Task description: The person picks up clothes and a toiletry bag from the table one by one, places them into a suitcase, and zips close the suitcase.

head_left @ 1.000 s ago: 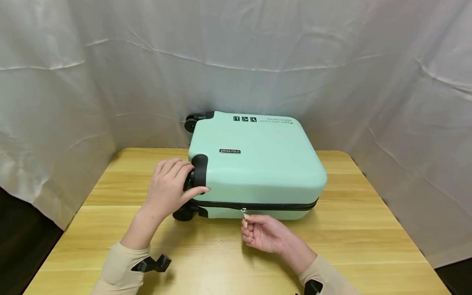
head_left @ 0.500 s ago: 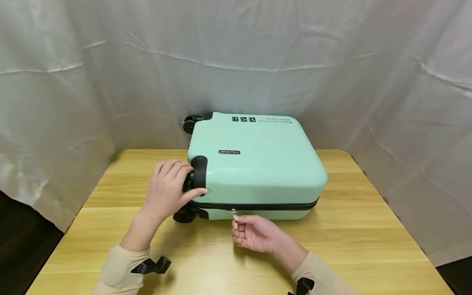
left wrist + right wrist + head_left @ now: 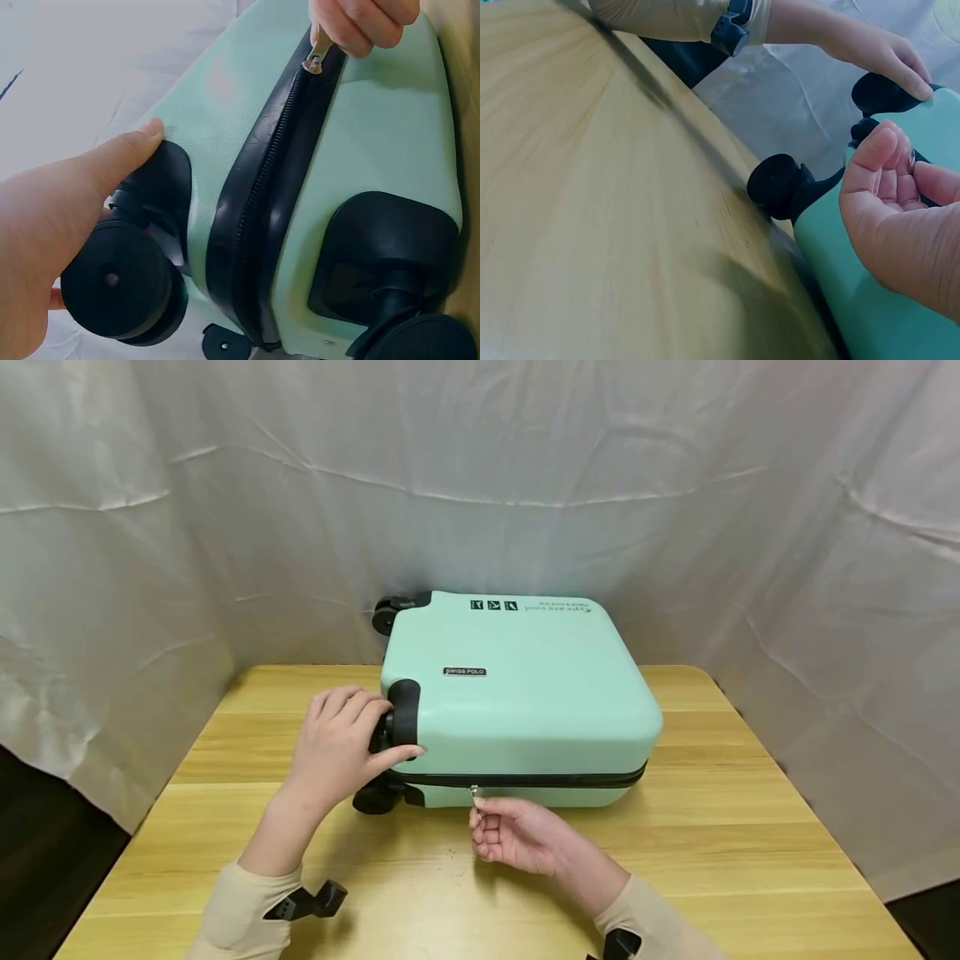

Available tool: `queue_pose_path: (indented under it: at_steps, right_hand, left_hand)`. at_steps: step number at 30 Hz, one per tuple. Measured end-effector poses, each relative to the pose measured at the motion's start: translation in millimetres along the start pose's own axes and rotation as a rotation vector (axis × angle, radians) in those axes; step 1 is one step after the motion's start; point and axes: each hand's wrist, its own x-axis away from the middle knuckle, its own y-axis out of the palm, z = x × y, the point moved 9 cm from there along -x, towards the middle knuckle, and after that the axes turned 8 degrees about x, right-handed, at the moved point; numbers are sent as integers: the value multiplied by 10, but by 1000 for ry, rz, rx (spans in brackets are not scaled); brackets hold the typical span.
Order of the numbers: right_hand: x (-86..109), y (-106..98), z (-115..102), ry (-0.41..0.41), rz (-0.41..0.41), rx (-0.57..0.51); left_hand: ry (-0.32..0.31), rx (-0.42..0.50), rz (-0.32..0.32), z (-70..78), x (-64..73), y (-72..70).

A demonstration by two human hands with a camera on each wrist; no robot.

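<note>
A mint-green hard-shell suitcase (image 3: pixel 540 693) lies flat on the table, its wheels to the left. My left hand (image 3: pixel 337 735) grips the near upper wheel (image 3: pixel 116 277), with the thumb on the black corner guard (image 3: pixel 169 180). Between thumb and fingers, my right hand (image 3: pixel 521 837) pinches the metal zipper pull (image 3: pixel 320 49) on the front side. From there the zipper (image 3: pixel 262 172) runs within its black band toward the wheel end; its teeth show as one joined line in the left wrist view. In the right wrist view, curled fingers mostly hide the pull.
The wooden table (image 3: pixel 750 827) extends in front of the suitcase and to both sides. A pale curtain (image 3: pixel 480 468) hangs close behind it. The near lower wheel (image 3: pixel 375 795) sits at the table surface, below the left hand.
My right hand has slid the zipper pull left along the front side, then stays put over the last half second. The left hand keeps its hold on the wheel.
</note>
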Motion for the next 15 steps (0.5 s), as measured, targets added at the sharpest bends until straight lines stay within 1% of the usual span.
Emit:
queue_pose_path:
  at_steps: [4, 6, 8, 11, 15]
  right_hand:
    - [57, -28, -46, -20, 23, 78]
    - [91, -41, -68, -28, 28, 103]
    - [129, -48, -92, -40, 29, 125]
    - [193, -42, -136, -57, 22, 155]
    - [282, -38, -219, -82, 9, 193]
  left_hand:
    - [-22, -7, 25, -25, -16, -88]
    - [-29, 4, 48, -27, -18, -146]
    - [-22, 27, 73, -8, -19, -207]
    - [14, 64, 107, 67, -22, -286]
    - [97, 92, 143, 229, -20, -346]
